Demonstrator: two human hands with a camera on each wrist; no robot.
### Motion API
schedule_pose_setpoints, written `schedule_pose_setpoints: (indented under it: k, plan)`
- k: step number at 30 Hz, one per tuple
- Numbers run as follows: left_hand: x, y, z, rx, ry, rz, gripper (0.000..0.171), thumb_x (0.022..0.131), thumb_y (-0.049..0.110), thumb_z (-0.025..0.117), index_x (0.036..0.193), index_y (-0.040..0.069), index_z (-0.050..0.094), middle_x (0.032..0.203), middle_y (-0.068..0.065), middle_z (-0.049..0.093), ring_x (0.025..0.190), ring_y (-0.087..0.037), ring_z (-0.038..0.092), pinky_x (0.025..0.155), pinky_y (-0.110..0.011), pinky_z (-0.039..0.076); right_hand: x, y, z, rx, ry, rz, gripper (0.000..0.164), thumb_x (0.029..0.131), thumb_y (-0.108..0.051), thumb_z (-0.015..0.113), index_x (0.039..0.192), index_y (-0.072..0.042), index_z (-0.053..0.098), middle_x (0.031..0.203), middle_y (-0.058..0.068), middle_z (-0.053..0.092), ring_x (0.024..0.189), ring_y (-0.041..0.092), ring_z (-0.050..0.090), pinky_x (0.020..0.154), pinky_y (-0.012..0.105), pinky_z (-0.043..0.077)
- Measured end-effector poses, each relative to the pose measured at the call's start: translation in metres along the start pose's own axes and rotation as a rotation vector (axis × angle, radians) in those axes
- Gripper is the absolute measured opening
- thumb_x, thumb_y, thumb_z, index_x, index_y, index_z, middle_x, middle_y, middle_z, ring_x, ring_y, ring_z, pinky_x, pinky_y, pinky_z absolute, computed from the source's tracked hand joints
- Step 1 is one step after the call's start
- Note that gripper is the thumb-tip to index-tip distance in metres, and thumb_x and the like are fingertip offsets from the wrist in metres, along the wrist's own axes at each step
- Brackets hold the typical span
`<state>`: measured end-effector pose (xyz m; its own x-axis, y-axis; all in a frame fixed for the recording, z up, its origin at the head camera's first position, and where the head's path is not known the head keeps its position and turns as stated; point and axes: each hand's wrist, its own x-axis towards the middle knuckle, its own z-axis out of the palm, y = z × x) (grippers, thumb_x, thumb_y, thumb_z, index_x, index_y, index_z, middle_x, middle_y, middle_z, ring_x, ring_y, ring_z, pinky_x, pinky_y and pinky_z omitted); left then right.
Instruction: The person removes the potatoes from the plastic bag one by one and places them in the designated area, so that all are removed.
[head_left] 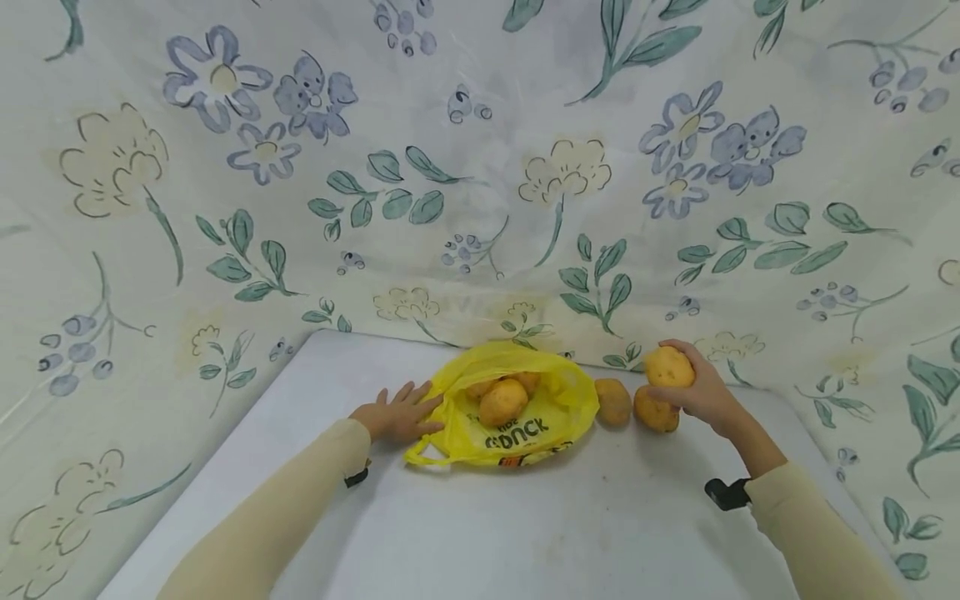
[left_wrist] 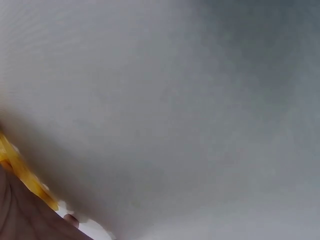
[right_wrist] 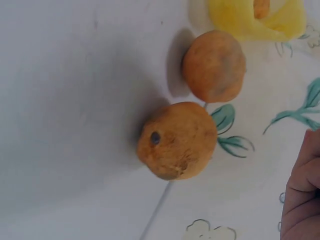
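My right hand (head_left: 703, 392) grips a potato (head_left: 669, 367) above the table, on the right side. Under it lies a second potato (head_left: 656, 410), and a third potato (head_left: 613, 402) sits just left of that, beside the bag; both show in the right wrist view as well. The yellow plastic bag (head_left: 577, 417) lies on its side with its mouth facing me, and several potatoes (head_left: 504, 402) are inside. My left hand (head_left: 401, 414) rests with spread fingers at the bag's left edge. In the left wrist view only part of that hand (left_wrist: 25, 215) shows.
The white table (head_left: 525, 533) carries a few small dark specks in front of the bag. Right behind its back edge hangs a floral cloth (head_left: 480, 250), which also runs down both sides.
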<state>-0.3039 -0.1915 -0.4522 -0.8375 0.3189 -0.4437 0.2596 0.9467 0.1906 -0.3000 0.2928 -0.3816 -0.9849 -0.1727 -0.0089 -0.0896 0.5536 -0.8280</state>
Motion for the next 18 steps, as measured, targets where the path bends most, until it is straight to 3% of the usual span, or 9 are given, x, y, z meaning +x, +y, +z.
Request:
schedule_pose_setpoints:
  k: [5, 12, 18]
  plan:
    - [-0.004, 0.002, -0.003, -0.013, -0.002, -0.002, 0.071, 0.100, 0.062, 0.036, 0.159, 0.025, 0.021, 0.168, -0.008, 0.002, 0.154, -0.037, 0.002, 0.119, -0.067, 0.000, -0.001, 0.009, -0.002, -0.008, 0.025, 0.027, 0.084, 0.087, -0.025, 0.076, 0.151, -0.015, 0.024, 0.125, 0.022, 0.044, 0.068, 0.024, 0.057, 0.057, 0.030, 0.050]
    - [-0.003, 0.001, 0.002, -0.011, 0.003, -0.003, 0.071, 0.100, 0.062, 0.036, 0.159, 0.025, 0.022, 0.168, -0.009, 0.005, 0.154, -0.038, 0.003, 0.118, -0.068, 0.001, -0.003, 0.025, -0.003, -0.010, 0.028, 0.081, 0.084, 0.088, -0.027, 0.074, 0.153, -0.015, 0.022, 0.124, 0.023, 0.045, 0.072, 0.031, 0.059, 0.057, 0.031, 0.048]
    - [-0.001, -0.001, 0.001, -0.009, 0.016, 0.004, 0.072, 0.099, 0.064, 0.035, 0.159, 0.026, 0.022, 0.168, -0.009, 0.004, 0.154, -0.038, 0.003, 0.118, -0.068, 0.001, -0.004, 0.034, -0.007, -0.020, 0.042, 0.071, 0.085, 0.087, -0.030, 0.075, 0.153, -0.016, 0.023, 0.119, 0.021, 0.047, 0.067, 0.023, 0.057, 0.055, 0.030, 0.047]
